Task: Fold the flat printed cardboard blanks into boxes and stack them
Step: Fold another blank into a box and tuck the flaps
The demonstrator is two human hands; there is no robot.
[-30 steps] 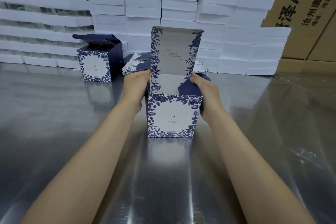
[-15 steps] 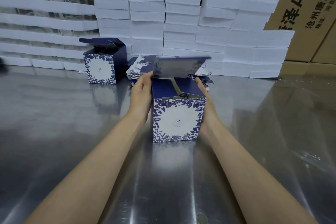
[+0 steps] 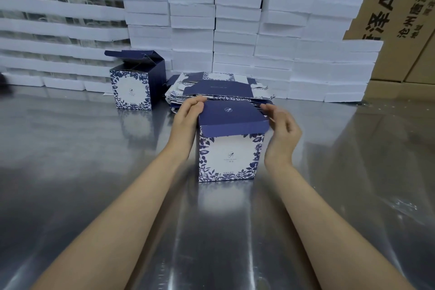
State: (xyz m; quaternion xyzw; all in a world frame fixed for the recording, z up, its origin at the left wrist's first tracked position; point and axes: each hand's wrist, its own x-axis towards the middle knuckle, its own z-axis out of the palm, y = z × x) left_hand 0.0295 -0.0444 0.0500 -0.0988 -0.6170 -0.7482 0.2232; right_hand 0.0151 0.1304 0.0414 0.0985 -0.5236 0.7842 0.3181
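Flap (image 3: 233,128) hangs outside the box (image 3: 229,160): your left hand (image 3: 188,115) pinches the lid (image 3: 231,112), your right hand (image 3: 282,127) lies loose alongside; tuck it inside squarely.

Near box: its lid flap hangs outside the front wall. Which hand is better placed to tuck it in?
Right hand, probably: it sits beside the right corner of the flap, fingers free. The left hand grips the far corner of the lid.
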